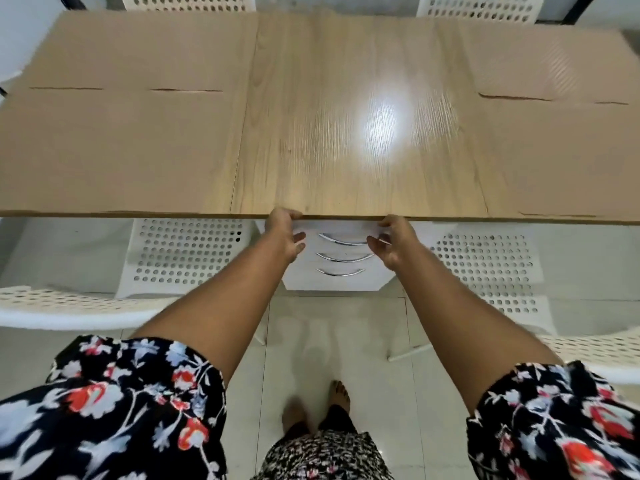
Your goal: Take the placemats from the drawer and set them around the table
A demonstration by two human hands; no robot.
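Note:
Flat tan placemats lie on the wooden table (346,133). Two are at its left end, one far (138,50) and one near (121,150). Two more are at its right end, far (554,60) and near (561,157). Under the table's near edge stands a white drawer unit (332,284) with three chrome handles; its drawers look shut. My left hand (285,235) and my right hand (393,242) reach in just below the table edge. They flank the top drawer's handle (343,240) with fingers apart and hold nothing.
White perforated chairs stand at the far side (188,1) (478,6) and are tucked under the near side, left (187,254) and right (485,261) of the drawer unit. More chair rims show at lower left (69,308) and lower right (595,348). My feet are on a pale tiled floor (346,334).

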